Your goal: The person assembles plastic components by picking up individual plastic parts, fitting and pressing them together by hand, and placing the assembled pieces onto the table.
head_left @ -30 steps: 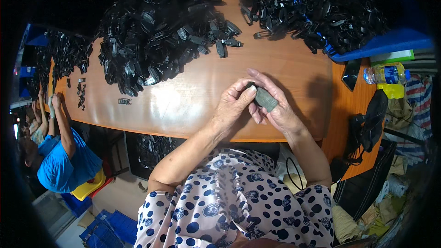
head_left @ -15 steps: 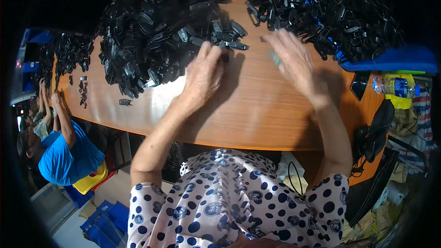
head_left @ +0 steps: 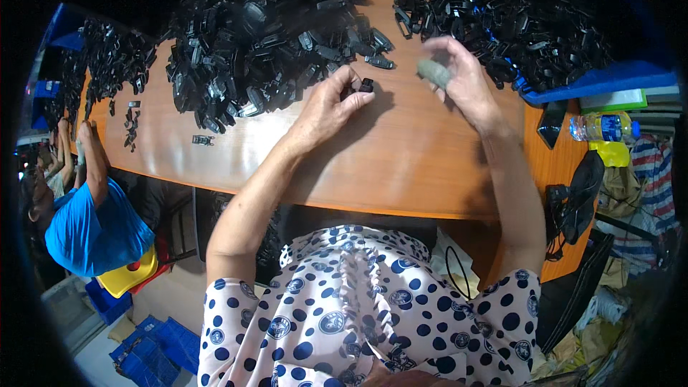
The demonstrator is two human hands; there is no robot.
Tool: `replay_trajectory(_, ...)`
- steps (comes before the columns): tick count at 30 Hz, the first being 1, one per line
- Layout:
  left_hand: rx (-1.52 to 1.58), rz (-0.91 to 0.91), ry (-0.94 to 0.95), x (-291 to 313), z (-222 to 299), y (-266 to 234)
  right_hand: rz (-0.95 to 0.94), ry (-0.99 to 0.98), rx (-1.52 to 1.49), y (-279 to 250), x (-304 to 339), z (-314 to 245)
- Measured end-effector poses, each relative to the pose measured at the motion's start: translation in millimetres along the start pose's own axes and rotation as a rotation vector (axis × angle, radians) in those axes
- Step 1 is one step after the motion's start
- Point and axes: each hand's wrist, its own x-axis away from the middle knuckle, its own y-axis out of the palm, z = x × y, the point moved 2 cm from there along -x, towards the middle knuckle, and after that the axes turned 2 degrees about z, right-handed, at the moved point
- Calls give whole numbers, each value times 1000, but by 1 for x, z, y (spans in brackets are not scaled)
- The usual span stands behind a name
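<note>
My left hand point(head_left: 335, 104) is pinched closed over the table, with a small black plastic piece point(head_left: 366, 85) jutting out between thumb and fingertips. Apart from it, my right hand point(head_left: 464, 82) is raised with the fingers curved and spaced, somewhat blurred. A grey-green cover point(head_left: 433, 74) shows at its thumb side; it looks worn rather than held. Beyond my left hand lies a large heap of elongated black plastic pieces point(head_left: 251, 43). One loose piece point(head_left: 380, 62) rests at that heap's near edge. A second heap of black parts point(head_left: 494, 18) spreads beyond my right hand.
The wooden table point(head_left: 401, 165) curves along my front. A blue tray edge point(head_left: 602, 93), a dark phone-like slab point(head_left: 552, 125) and a plastic bottle point(head_left: 605, 127) are at the right. Leftward, a co-worker in a blue shirt point(head_left: 100, 226) reaches toward more black parts point(head_left: 115, 64).
My left hand has drawn back from the heap's edge, and the black piece now shows in its grip. The right hand has turned and its fingers have curled inward.
</note>
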Motion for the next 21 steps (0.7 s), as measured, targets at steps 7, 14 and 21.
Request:
replay_trajectory(7, 196, 117, 78, 62, 33, 19, -178, -54, -933, 47, 68, 19)
replay_trajectory(14, 88, 153, 349, 94, 51, 15, -264, -82, -956, 72, 100, 5)
replay_trajectory(21, -61, 182, 480, 116, 62, 9, -236, -10, -812, 75, 123, -14)
